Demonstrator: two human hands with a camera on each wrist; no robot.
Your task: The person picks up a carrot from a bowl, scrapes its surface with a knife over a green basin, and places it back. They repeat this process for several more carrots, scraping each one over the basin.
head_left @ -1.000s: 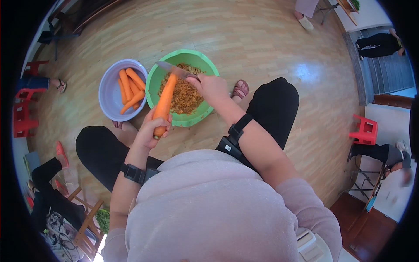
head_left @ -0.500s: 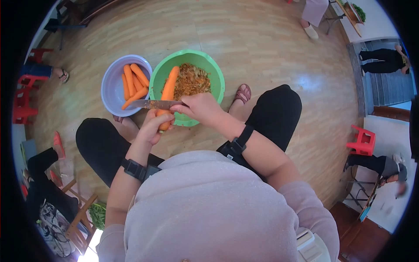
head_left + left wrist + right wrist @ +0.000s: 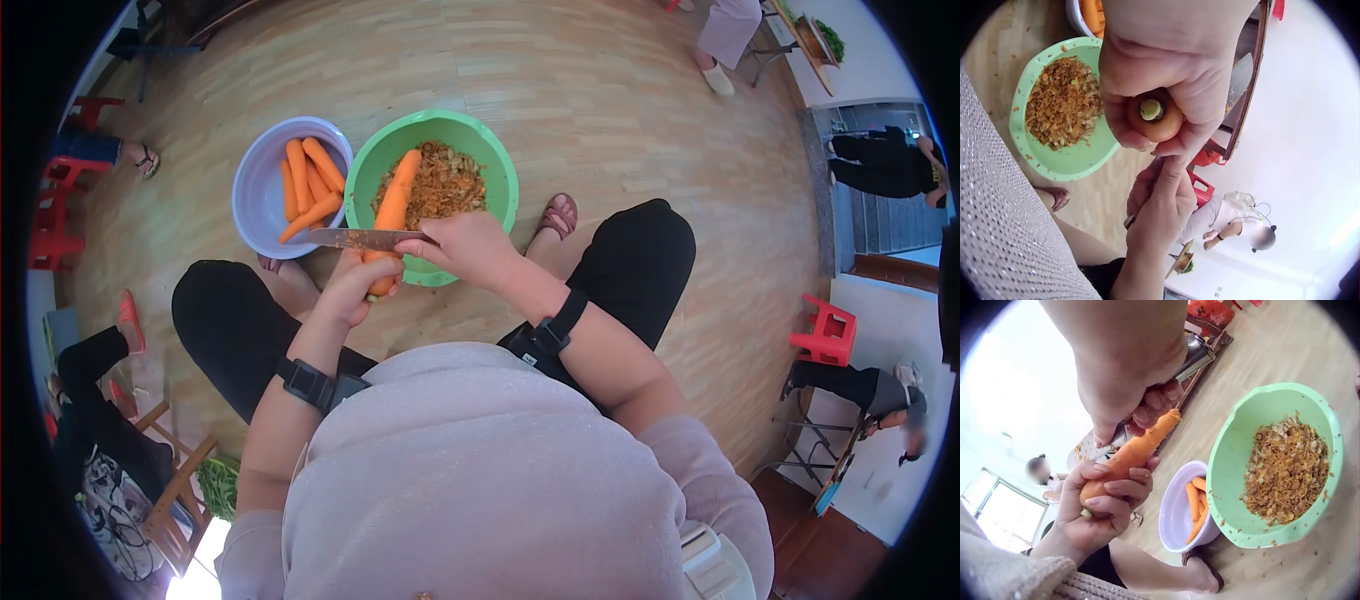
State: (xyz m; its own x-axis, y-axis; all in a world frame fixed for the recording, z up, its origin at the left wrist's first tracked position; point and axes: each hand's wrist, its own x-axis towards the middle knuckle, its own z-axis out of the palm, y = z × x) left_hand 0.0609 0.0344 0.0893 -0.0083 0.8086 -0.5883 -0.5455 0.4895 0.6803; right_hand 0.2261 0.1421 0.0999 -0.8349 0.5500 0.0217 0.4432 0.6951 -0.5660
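Note:
My left hand (image 3: 348,290) grips a carrot (image 3: 397,195) round its thick stem end, and the narrow tip points away from me over the green basin (image 3: 505,165). The green stub of that carrot shows beneath the palm in the left wrist view. My right hand (image 3: 465,248) holds a knife (image 3: 350,238) by its handle. Its broad blade lies crosswise over the carrot, just beyond the left thumb, with orange bits stuck to the metal. Carrot peelings (image 3: 450,185) heap up in the basin below. In the right wrist view, the right fingers partly hide the knife.
A pale purple basin (image 3: 245,200) holding several carrots (image 3: 300,175) stands against the green one's left side. My knees flank the basins. Red stools (image 3: 828,330) and other people are around the room's edges, and a potted plant (image 3: 825,42) is at the upper right.
The knife has come from the carrot's tip down to near my left thumb, the right hand moving toward me. Over the last half second both hands have barely moved.

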